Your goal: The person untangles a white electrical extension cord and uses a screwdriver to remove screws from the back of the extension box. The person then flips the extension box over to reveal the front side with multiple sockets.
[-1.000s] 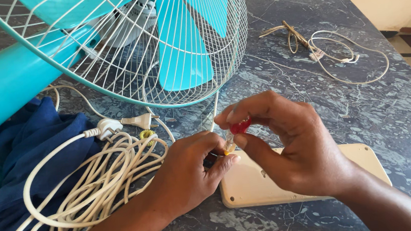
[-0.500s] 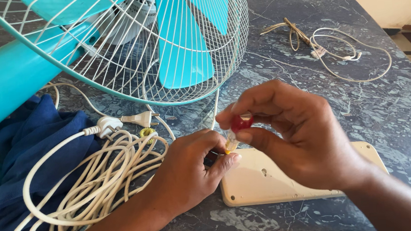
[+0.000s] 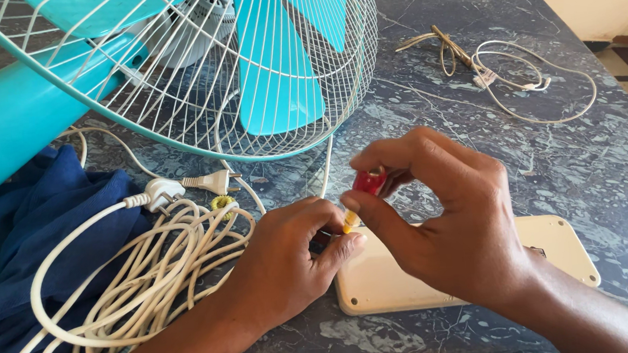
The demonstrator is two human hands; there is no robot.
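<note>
The right hand pinches a small red-handled tool between thumb and forefinger, its other fingers curled over the top. Just below the red handle a short yellow piece shows, running down toward the left hand, which is closed with its thumb and forefinger pressed together around something too hidden to make out. The two hands nearly touch, both above the near left corner of a flat cream-coloured cover plate that lies on the dark marbled table.

Compared with half a second ago, little has changed: the right hand sits a touch higher and its thumb has slid a bit along the red handle (a slight turn of the wrist, it seems), while the left hand has kept its place. The plate and cords lie as before.

To the left, a coiled white cord with its plug rests partly on a blue cloth. Behind the hands lies a turquoise fan with its white wire guard, tipped on the table. Farther back on the right, a thin loose wire is curled on the table, well apart from the hands.
</note>
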